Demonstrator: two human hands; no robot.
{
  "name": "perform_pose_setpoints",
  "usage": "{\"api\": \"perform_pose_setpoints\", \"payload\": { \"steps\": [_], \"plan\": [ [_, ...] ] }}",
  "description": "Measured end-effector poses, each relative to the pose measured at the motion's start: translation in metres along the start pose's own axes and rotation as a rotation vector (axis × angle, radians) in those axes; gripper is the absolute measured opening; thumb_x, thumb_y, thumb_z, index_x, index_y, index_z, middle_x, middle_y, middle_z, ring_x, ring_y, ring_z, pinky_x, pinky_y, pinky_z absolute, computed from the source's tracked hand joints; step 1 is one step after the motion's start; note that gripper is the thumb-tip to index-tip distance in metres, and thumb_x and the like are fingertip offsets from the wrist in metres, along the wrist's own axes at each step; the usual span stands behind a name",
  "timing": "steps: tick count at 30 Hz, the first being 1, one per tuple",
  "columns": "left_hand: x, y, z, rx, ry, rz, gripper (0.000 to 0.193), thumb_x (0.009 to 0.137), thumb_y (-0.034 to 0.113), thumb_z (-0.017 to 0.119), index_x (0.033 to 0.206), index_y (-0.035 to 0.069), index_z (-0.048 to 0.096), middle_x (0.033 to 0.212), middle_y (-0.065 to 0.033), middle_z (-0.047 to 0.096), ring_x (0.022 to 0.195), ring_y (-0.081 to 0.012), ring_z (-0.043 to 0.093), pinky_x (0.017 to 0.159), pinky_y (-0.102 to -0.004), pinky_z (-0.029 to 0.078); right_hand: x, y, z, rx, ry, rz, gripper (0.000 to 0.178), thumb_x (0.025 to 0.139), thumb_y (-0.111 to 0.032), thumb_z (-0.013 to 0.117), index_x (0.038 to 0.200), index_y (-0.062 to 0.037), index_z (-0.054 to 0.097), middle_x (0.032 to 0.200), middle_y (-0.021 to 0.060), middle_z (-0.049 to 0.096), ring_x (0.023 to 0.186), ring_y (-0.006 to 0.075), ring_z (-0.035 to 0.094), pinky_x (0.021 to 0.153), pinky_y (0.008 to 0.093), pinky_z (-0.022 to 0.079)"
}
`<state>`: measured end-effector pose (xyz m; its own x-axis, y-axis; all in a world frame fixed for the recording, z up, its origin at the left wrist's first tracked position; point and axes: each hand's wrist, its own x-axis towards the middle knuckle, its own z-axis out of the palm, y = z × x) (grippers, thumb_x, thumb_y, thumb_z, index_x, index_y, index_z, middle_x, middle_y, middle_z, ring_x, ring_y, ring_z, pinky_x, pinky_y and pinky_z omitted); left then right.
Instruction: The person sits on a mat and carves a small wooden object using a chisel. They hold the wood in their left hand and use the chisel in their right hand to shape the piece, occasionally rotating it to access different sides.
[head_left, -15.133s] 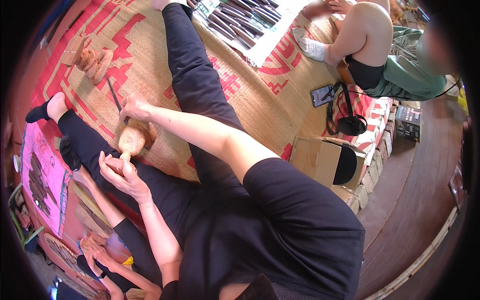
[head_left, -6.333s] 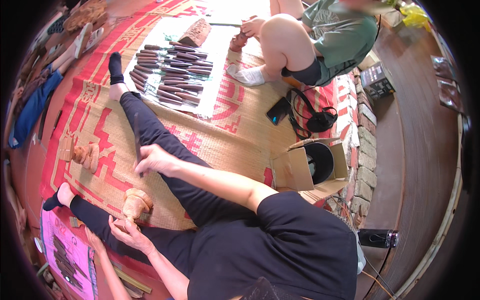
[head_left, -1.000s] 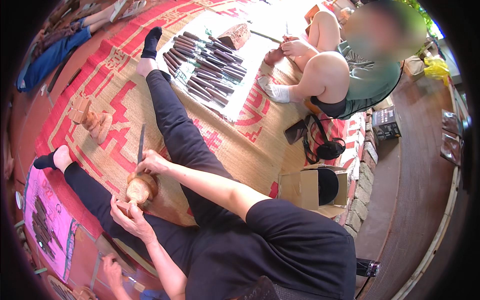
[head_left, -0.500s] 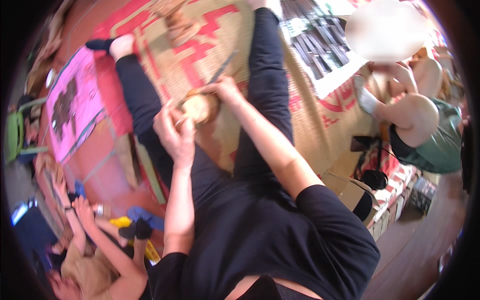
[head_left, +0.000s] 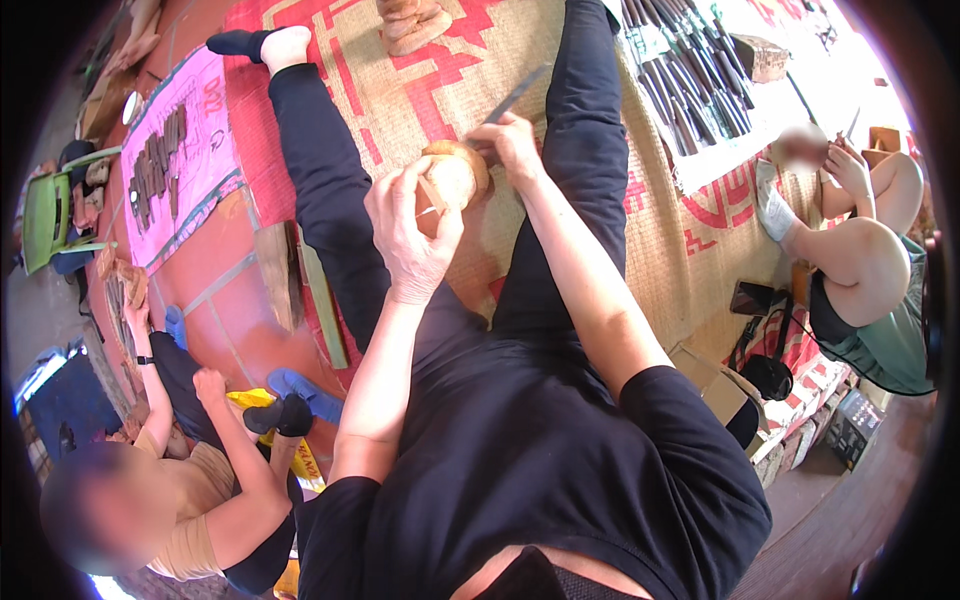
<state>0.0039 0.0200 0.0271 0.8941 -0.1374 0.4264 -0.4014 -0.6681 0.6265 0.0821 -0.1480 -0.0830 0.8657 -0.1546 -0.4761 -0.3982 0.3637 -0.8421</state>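
Note:
Between my outstretched legs I hold a pale, rounded piece of carved wood. My left hand is closed round its near left side, thumb and fingers on the wood. At its far right edge, my right hand is closed on a slim dark-grey tool, which points away to the upper right. Whether it is a file or a chisel I cannot make out. The right fingertips are close to the wood's edge; contact is hard to tell. Farther off on the woven mat stands a brown wood carving.
Rows of carving tools lie at the far right, more tools on a pink cloth at left. Wood offcuts lie beside my left leg. Two people sit nearby: one at lower left, one at right.
The whole view has shifted, so things sit farther right. My right hand has drawn a little away from the wood's top. The lower-left person's hands have moved apart.

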Motion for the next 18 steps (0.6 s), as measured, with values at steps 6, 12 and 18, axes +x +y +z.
{"api": "perform_pose_setpoints", "payload": {
  "steps": [6, 12, 18],
  "plan": [
    [-0.016, 0.002, -0.002, 0.024, -0.021, 0.109, 0.053, 0.072, 0.019, 0.068, 0.12, 0.003, 0.054, 0.113, -0.0156, 0.052, 0.111, -0.0348, 0.049, 0.096, -0.0467, 0.041, 0.007, 0.007, -0.002, -0.09, -0.135, 0.042, 0.018, 0.071, -0.01, 0.075, 0.081, -0.0019, 0.062, 0.076, 0.0096, 0.066, 0.056, 0.017, 0.06, 0.054, 0.0295, 0.048],
    [-0.021, 0.007, -0.001, 0.002, -0.044, 0.143, 0.052, 0.067, 0.016, 0.07, 0.116, 0.005, 0.055, 0.113, -0.0154, 0.051, 0.111, -0.0354, 0.049, 0.097, -0.0468, 0.042, 0.007, -0.002, -0.014, 0.029, 0.085, 0.038, 0.018, 0.073, -0.009, 0.073, 0.082, -0.0032, 0.059, 0.074, 0.0099, 0.066, 0.054, 0.0171, 0.06, 0.048, 0.0286, 0.046],
    [-0.026, 0.001, -0.003, 0.003, -0.012, 0.147, 0.052, 0.067, 0.019, 0.071, 0.114, 0.007, 0.056, 0.11, -0.0149, 0.051, 0.108, -0.0369, 0.05, 0.096, -0.0478, 0.042, -0.006, -0.003, 0.0, -0.093, -0.241, 0.04, 0.022, 0.071, -0.009, 0.073, 0.092, -0.0012, 0.07, 0.081, 0.0065, 0.068, 0.073, 0.0167, 0.063, 0.071, 0.0285, 0.048]
  ]
}}
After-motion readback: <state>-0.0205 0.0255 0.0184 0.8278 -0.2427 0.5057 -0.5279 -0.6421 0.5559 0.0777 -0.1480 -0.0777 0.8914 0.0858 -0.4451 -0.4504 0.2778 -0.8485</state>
